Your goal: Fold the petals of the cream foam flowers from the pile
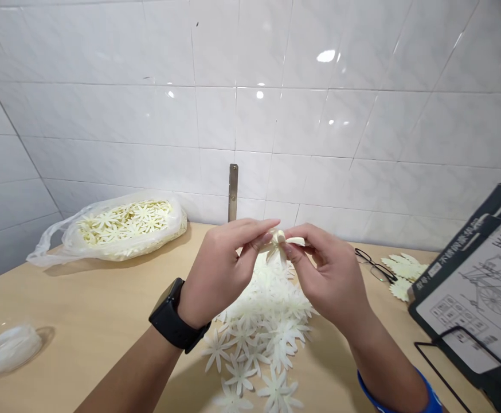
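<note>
Between my two hands, above the table, is a cream-coloured petal piece [278, 238] with its petals bunched together at the centre. My left hand [229, 261] pinches it from the left between thumb and fingers. On the other side, the thumb and fingers of my right hand [325, 264] grip it, and one petal sticks out past them. Below the hands, many loose flower-shaped cutouts [271, 327] with pointed petals lie in an overlapping heap on the table. The hands cover the far end of that heap.
A clear plastic bag [164, 244] full of similar cutouts lies at the back left. Crumpled clear plastic [14, 347] is at the near left. Black glasses [377, 267] and more cutouts [403, 269] lie right, beside a printed box [478, 298]. A metal strip [233, 192] stands against the tiled wall.
</note>
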